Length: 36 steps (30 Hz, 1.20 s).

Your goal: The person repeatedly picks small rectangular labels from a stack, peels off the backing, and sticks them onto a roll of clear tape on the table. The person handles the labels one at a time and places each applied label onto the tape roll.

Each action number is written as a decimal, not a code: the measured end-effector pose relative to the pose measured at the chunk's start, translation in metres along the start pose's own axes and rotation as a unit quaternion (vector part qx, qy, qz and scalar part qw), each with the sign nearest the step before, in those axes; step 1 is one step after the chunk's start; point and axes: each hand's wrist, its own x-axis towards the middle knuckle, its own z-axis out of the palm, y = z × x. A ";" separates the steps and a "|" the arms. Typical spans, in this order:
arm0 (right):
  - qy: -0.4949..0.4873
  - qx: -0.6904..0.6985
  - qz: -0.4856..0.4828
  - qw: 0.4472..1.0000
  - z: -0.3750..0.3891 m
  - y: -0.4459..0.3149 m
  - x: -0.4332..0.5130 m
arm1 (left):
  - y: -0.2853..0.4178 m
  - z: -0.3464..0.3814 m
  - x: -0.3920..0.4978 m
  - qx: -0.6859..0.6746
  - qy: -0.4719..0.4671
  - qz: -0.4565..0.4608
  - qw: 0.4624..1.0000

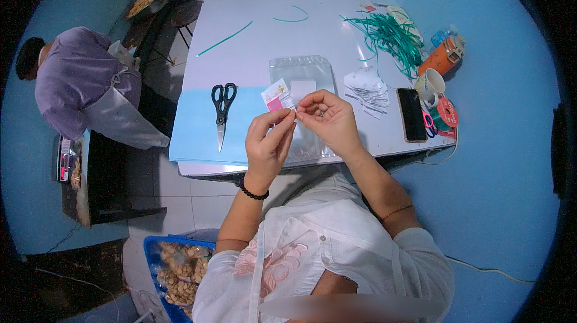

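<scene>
A small printed paper label with a pink block stands tilted above the table, its lower corner between my fingertips. My left hand pinches that corner with thumb and forefinger. The thumb and forefinger of my right hand meet at the same corner, with the other fingers loosely curled. Beneath both hands lie clear plastic bags, with a white rectangle showing on the top one. To the right is a fanned pile of paper labels. Black-handled scissors rest at left on light blue sheets.
Green ties lie bundled at the upper right. A phone, mug, orange bottle and ribbon spool line the right edge. At left, a person bends over a side table. A blue crate holds bagged food below.
</scene>
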 end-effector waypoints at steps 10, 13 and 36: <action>0.015 -0.212 -0.117 0.970 0.000 0.012 -0.002 | 0.010 0.006 -0.008 0.140 -0.059 0.038 0.988; 0.025 -0.236 -0.124 0.963 -0.002 0.016 -0.003 | 0.009 0.010 -0.010 0.144 -0.064 0.039 0.987; -0.015 -0.010 0.033 0.999 -0.008 0.011 0.005 | -0.011 0.005 -0.008 0.102 -0.032 0.043 0.993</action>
